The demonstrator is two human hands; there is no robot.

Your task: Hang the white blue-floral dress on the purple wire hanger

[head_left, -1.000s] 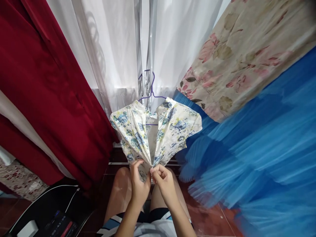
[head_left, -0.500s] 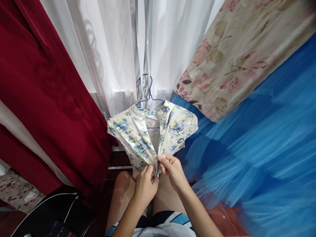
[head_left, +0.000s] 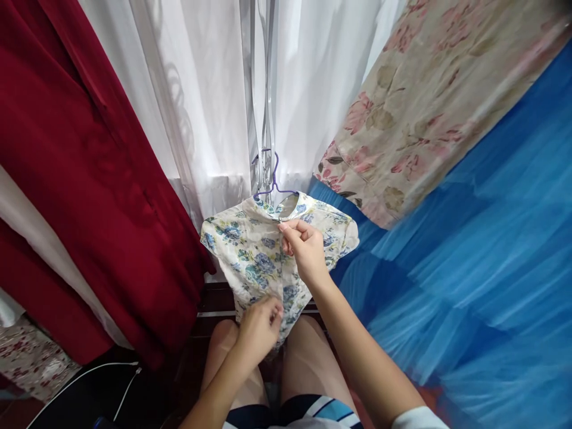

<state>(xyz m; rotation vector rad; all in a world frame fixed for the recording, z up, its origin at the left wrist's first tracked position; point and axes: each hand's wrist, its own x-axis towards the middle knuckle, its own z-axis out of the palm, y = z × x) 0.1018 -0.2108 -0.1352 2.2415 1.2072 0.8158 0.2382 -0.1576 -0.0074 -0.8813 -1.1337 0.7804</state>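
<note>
A white sleeveless-looking blouse (head_left: 257, 262) with blue and yellow-green flowers hangs on a purple hanger (head_left: 274, 179). Its front is closed up to the stand collar along a seam that looks like a zipper. Just below the collar, my right hand (head_left: 306, 247) pinches what seems to be the zipper pull, though the pull itself is hidden by the fingers. My left hand (head_left: 260, 325) is curled closed at the lower front of the blouse, near the closure. The blouse's hem hangs between my bare knees.
White curtains (head_left: 210, 89) and grey straps (head_left: 263, 71) hang behind the hanger. Red drapes (head_left: 93, 179) are on the left. Floral fabric (head_left: 415, 131) and blue tulle (head_left: 482, 268) fill the right. A black round surface with a white cable (head_left: 123, 396) sits lower left.
My right hand has moved up from the mid front to the collar, and the open neckline has closed along that path. My left hand has stayed low on the blouse.
</note>
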